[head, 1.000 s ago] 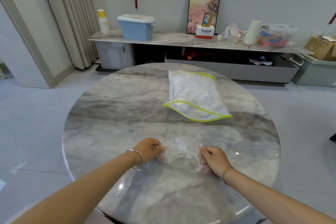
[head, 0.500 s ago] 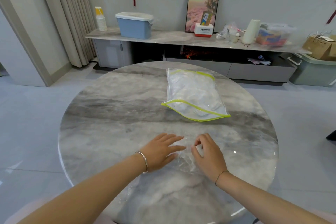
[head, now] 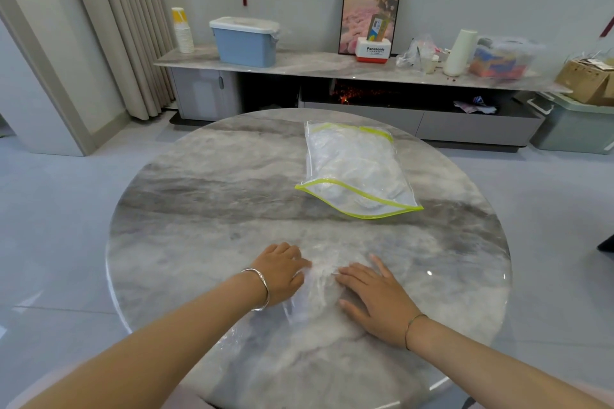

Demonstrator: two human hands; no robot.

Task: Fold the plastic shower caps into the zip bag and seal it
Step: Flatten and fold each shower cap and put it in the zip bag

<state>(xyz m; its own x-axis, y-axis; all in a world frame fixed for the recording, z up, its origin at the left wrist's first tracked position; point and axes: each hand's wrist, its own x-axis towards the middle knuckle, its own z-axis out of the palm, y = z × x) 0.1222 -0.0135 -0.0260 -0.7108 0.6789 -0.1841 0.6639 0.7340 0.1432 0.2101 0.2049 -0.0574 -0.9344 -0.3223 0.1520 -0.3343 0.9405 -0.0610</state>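
On marble table (head: 199, 209), left hand (head: 282, 272) grips crinkly clear shower cap (head: 319, 284), right hand (head: 378, 299) flat

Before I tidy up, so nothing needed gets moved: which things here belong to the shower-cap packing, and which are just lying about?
Job: clear crinkled plastic shower cap under the left hand and right hand; clear zip bag with yellow-green edging.
Lying about: blue lidded plastic bin; stack of paper cups; framed pink picture; white roll; brown cardboard box.
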